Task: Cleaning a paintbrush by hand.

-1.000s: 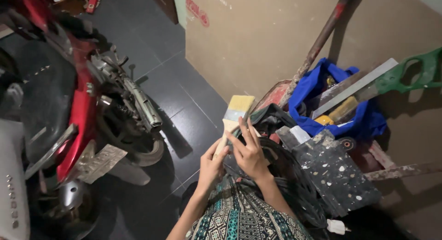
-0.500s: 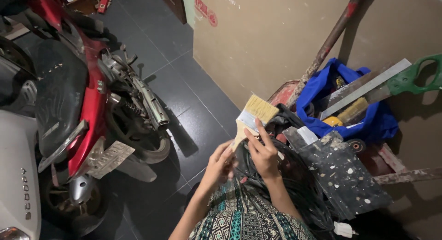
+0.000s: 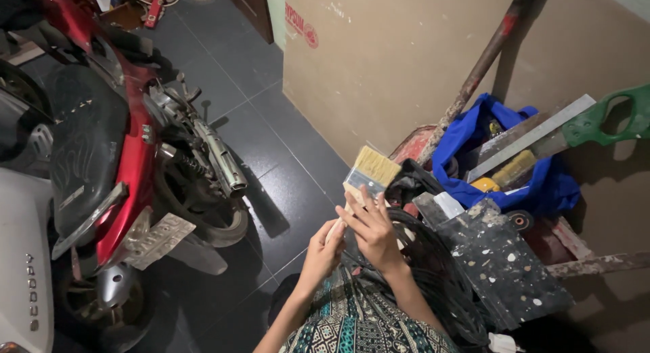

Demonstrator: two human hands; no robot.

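A wide paintbrush (image 3: 369,174) with pale bristles, a metal band and a wooden handle points up and to the right in the middle of the head view. My left hand (image 3: 322,250) is shut on the lower end of its handle. My right hand (image 3: 371,230) rests on the handle just below the metal band, fingers spread along it. Below my hands is a patterned garment (image 3: 352,322) and a coil of black cable (image 3: 433,272).
A red motorbike (image 3: 128,156) stands left on the dark tiled floor (image 3: 284,163). A brown board (image 3: 379,48) leans at the back. Right: a blue bag (image 3: 501,156) with tools, a green-handled saw (image 3: 575,126), a paint-spattered dark board (image 3: 501,258), a long pole (image 3: 481,65).
The brush has shifted slightly left and down, its bristles tilting a little. My right-hand fingers have moved along the handle. The camera view has shifted a bit.
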